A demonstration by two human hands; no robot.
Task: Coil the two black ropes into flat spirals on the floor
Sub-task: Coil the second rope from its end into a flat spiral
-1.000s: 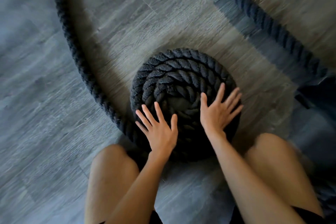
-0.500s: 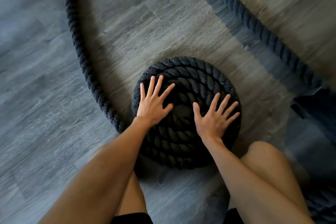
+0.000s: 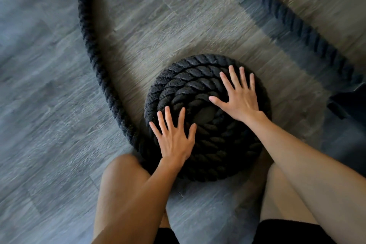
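Observation:
A thick black twisted rope lies wound into a flat spiral (image 3: pixel 198 85) on the grey wood floor, just in front of my knees. Its loose tail (image 3: pixel 93 51) leaves the spiral's near left side and curves away up the left of the view. My left hand (image 3: pixel 174 136) presses flat, fingers spread, on the spiral's near left part. My right hand (image 3: pixel 239 97) lies flat with spread fingers on its far right part. A second black rope (image 3: pixel 285 18) runs straight and diagonal across the upper right.
The grey plank floor (image 3: pixel 49 125) stretches to the left and ahead. A dark object (image 3: pixel 348 103) sits at the right edge where the second rope ends. My bare knees flank the spiral's near edge.
My right hand has shifted from the spiral's near right up to its far right. My left hand has come back from the far left to the near left. The spiral has turned.

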